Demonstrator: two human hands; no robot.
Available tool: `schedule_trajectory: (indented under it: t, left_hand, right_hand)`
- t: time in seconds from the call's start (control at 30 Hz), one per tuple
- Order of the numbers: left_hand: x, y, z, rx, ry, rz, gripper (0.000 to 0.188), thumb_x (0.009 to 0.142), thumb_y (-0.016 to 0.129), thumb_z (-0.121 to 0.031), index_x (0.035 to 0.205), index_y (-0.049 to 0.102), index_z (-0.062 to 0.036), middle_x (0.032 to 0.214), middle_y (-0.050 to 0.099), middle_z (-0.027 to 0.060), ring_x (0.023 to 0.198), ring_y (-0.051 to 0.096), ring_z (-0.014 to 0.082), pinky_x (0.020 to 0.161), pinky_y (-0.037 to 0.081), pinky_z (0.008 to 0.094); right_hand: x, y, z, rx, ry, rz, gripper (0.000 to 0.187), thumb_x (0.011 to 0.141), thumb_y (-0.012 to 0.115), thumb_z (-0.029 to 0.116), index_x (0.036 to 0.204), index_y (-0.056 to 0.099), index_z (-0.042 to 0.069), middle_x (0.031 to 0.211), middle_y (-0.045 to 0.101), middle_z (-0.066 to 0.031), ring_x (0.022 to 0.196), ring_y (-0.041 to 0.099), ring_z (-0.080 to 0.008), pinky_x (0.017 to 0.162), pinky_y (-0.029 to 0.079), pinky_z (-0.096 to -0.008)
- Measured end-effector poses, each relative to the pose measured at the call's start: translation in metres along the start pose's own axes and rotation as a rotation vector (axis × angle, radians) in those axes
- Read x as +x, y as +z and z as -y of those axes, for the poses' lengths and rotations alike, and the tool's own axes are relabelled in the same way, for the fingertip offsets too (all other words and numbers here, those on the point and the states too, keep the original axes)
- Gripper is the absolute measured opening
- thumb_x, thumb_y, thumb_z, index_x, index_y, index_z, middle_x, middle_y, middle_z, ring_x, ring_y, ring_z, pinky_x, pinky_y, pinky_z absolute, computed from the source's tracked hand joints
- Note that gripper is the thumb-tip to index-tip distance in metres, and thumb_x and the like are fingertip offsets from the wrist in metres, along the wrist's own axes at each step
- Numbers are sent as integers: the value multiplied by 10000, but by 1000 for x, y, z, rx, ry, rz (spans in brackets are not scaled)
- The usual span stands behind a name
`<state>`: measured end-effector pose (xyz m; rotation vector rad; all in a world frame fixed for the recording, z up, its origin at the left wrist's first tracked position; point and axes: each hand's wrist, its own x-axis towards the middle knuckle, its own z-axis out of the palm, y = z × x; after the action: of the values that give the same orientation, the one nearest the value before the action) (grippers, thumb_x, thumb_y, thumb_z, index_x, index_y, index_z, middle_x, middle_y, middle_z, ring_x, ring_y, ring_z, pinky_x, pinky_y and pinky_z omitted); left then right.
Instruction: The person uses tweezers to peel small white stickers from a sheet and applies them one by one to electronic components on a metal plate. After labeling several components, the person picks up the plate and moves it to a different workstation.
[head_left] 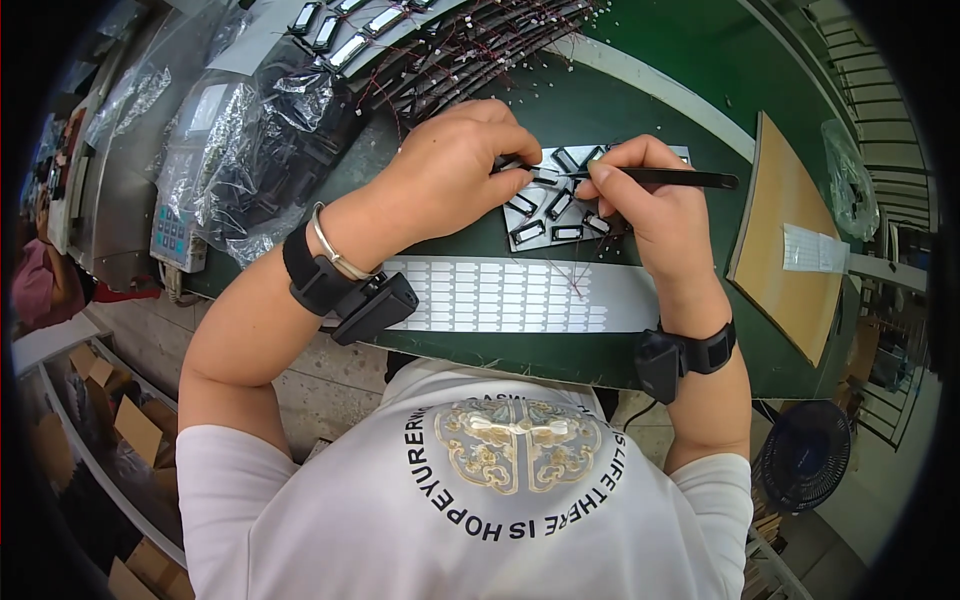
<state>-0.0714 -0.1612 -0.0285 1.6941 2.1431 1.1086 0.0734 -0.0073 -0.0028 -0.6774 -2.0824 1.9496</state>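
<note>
My left hand pinches a small black rectangular part between thumb and fingertips; much of the part is hidden by the fingers. My right hand is closed on black tweezers. Their handle sticks out to the right, and their tip points left, close to the part in my left hand. Beneath both hands lies a light grey sheet bearing several black-framed rectangular parts with pale faces. Nearer to me is a sticker sheet with rows of small white labels; thin red wires cross it.
Many dark parts with red wires and white plugs are heaped at the far left. A plastic-covered device with a keypad stands at the left. On the right lies a brown board; a fan is below. Open cartons sit lower left.
</note>
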Motion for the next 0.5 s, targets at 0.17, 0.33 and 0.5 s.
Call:
schedule_trajectory:
  t: [0.17, 0.33, 0.5]
  left_hand:
    - [0, 2, 0, 9, -6, -5, 127, 743, 659, -111, 862, 664, -66, 806, 585, 68, 806, 582, 254, 712, 474, 347]
    - [0, 1, -1, -2, -31, 6, 123, 742, 658, -105, 856, 664, -60, 802, 584, 70, 795, 581, 253, 706, 471, 345]
    - [0, 0, -1, -12, -20, 5, 118, 745, 656, -105, 851, 664, -55, 796, 583, 72, 786, 582, 255, 698, 470, 345]
  right_hand:
    - [1, 2, -2, -20, 3, 9, 76, 826, 629, 69, 859, 591, 12, 761, 655, -78, 625, 540, -66, 584, 425, -189]
    - [1, 2, -3, -18, 8, 9, 67, 826, 622, 54, 863, 592, 6, 766, 656, -80, 634, 547, -67, 588, 431, -186]
    - [1, 4, -2, -17, 14, 8, 63, 828, 617, 48, 869, 593, 6, 768, 656, -80, 640, 550, -66, 589, 432, -186]
